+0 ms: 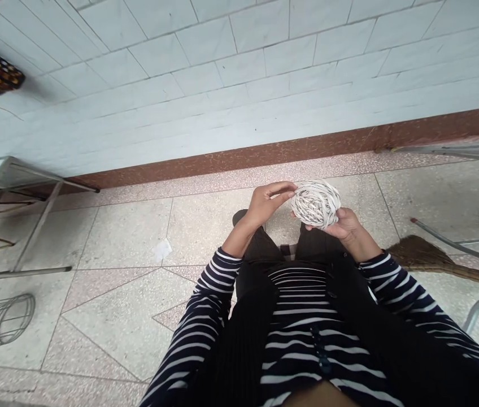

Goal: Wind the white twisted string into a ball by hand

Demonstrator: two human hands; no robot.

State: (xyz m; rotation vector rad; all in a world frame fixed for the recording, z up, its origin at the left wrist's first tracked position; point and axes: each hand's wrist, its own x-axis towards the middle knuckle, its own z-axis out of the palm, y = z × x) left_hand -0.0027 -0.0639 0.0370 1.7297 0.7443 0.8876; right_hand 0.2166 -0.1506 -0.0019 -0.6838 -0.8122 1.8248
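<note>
A ball of yarn [316,204], off-white with thin dark flecks and wound from flat strands, is held up in front of my body. My right hand [346,227] cradles it from below and from the right, the palm partly hidden under the ball. At its left edge, the thumb and fingers of my left hand [264,204] come together and touch the strands. Whether a single loose strand lies between those fingertips is too small to make out.
A broom [423,257] lies on the floor at the right, near metal furniture legs [455,244]. On the left stand a metal-framed table [38,226] and a wire basket [13,319]. A white scrap [162,250] lies on the tiles. Ahead rises a tiled wall [222,107].
</note>
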